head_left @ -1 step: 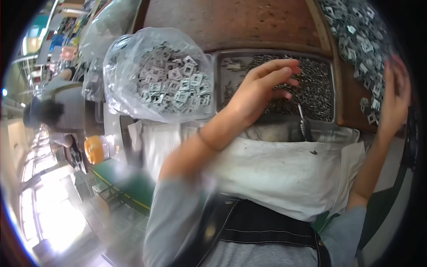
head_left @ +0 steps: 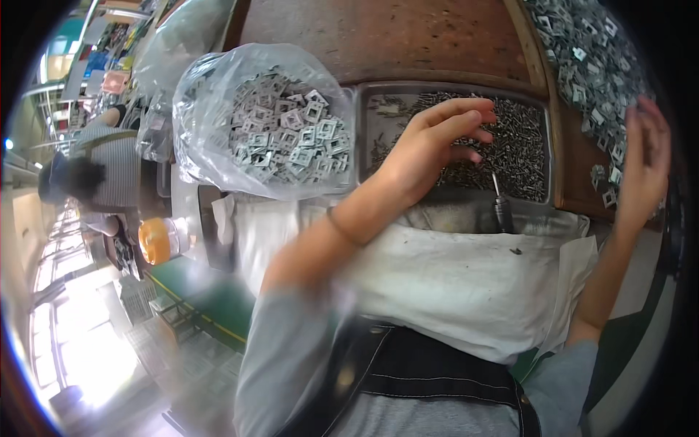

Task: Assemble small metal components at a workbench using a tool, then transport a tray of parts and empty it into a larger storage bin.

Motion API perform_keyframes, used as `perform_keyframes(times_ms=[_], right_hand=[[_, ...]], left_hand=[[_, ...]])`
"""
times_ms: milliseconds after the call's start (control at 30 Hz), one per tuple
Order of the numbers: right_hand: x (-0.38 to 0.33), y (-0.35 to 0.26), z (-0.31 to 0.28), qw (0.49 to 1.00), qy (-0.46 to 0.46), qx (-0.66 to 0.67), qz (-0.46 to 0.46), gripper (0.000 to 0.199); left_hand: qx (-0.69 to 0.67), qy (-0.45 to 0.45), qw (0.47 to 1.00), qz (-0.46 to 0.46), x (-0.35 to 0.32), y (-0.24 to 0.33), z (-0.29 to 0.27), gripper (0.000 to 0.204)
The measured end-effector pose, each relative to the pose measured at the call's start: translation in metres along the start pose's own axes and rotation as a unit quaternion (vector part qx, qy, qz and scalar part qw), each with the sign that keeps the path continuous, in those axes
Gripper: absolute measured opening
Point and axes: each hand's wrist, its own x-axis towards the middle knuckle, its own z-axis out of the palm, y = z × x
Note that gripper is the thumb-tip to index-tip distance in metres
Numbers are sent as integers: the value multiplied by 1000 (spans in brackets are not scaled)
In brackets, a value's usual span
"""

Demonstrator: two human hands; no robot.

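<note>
My left hand (head_left: 429,149) hovers over a shallow metal tray (head_left: 362,124) filled with small dark screws (head_left: 520,153); its fingers are stretched out and apart, and I see nothing in them. My right hand (head_left: 644,167) rests with spread fingers on the edge of a loose pile of square metal plates (head_left: 582,51) at the far right of the wooden table (head_left: 393,36). A clear plastic bag (head_left: 269,124) full of the same square plates stands left of the tray.
A driver tool's tip (head_left: 499,200) points up at the tray's near edge, above a white cloth (head_left: 451,284) over my lap. An orange-lidded jar (head_left: 156,240) sits lower left. Another person in a striped top (head_left: 102,167) is at the far left.
</note>
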Motion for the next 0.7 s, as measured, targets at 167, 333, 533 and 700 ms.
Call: perform_keyframes(times_ms=[167,333,533,700], right_hand=[[-28,-21,49,984,-176,2,-37,12],[-34,16,59,961,-266,4,-70,10],[-33,20,65,948,-315,-1,52,6],[-33,11,71,947,-316,-46,43,5]], left_hand=[[-63,33,997,-6,-5,-4,-20,30],[-129,19,991,-34,4,-8,-15,28],[-220,25,973,-68,5,-14,-20,26],[-255,31,963,-78,-9,-7,-23,22]])
